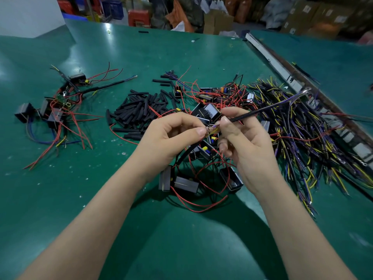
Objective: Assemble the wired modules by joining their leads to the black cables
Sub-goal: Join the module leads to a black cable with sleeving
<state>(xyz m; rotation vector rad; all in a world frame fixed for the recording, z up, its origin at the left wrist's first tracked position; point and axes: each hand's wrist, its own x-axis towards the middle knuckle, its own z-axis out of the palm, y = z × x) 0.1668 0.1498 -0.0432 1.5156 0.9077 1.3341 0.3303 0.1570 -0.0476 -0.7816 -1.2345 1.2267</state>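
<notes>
Hands met over the green table, fingertips almost touching. The left hand had thumb and forefinger pinched on the bared wire ends of a lead, the other fingers curled under. The right hand pinched the near end of a black cable, which ran up and away to the right from those fingers; the stripped ends lay just between the two pinches, too small to tell whether they were twisted together. Below the fingers sat black modules tangled in red leads, one lead looping toward the wrists. Beyond the left fingers lay a heap of short black sleeves. Right of the right fingers spread a thick bundle of cables with yellow and purple cores. Far left of the left fingers, well apart, sat a cluster of wired modules. Past the table edge stood cartons and a red stool.
</notes>
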